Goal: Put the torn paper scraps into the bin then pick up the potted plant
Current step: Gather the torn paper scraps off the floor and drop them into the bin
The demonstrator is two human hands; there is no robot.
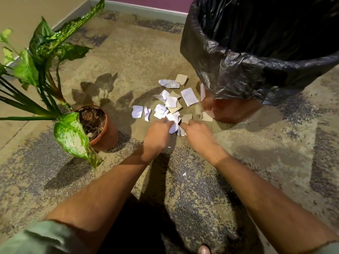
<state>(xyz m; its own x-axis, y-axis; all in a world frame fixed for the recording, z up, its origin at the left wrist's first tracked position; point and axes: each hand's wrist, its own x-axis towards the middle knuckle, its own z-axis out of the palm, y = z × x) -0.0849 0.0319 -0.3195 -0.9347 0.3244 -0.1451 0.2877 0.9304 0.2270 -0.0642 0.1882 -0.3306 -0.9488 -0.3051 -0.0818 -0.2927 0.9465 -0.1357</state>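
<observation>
Several torn paper scraps (189,97), white and tan, lie in a loose pile on the carpet at the foot of the bin (236,110). The bin is orange-brown with a black plastic liner (256,70) folded over its rim. My left hand (157,138) and my right hand (197,134) rest on the near edge of the pile, fingers curled around white scraps between them. A potted plant (102,129) in a terracotta pot, with long speckled green leaves, stands on the left, a short way from my left hand.
The floor is a mottled beige and grey carpet (238,180). One tiny white scrap (184,174) lies apart, nearer to me. A skirting board and walls (73,17) run behind the plant. My toe (204,249) shows at the bottom edge.
</observation>
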